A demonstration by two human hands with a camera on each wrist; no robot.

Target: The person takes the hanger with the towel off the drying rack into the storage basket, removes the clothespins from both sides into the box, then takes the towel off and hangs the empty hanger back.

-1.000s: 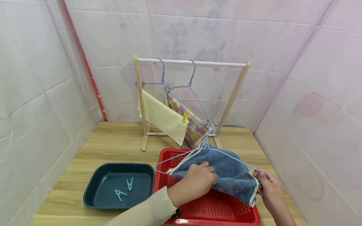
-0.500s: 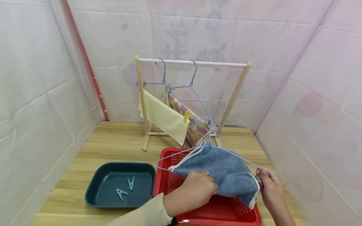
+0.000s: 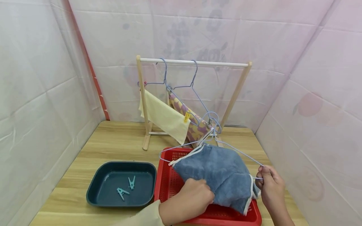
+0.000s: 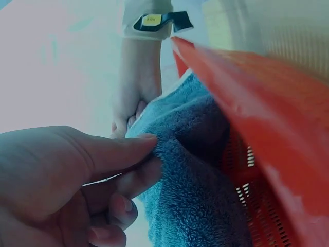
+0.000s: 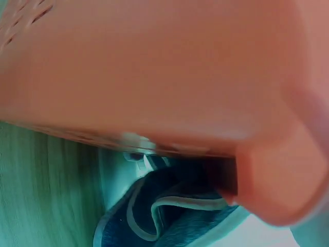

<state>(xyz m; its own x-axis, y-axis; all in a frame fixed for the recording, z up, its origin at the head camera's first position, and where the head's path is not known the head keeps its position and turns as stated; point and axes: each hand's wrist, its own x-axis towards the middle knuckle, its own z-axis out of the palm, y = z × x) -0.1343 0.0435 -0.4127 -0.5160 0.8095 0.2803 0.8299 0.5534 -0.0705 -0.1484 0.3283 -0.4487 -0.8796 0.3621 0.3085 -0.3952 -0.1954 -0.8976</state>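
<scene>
Fingers (image 4: 140, 180) pinch blue cloth (image 3: 226, 169) over red basket (image 3: 160, 182); dark tray (image 3: 108, 175) holds two clips (image 3: 131, 185).

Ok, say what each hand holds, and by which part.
The left hand pinches the blue cloth by a fold on its near side; the right hand grips the blue hanger by its right end.

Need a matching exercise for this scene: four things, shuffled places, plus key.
1. blue-grey fluffy cloth with white edging
2. two small teal plastic clothespins
3. pale yellow flat cloth
4. red perforated plastic basket

A. inside the dark rectangular plastic tray
B. hanging from the wooden rack
C. on the wood-grain tabletop, beside the tray
D. pinched by the left hand

Pairs: 1-D, 2-A, 3-B, 4-C
</scene>
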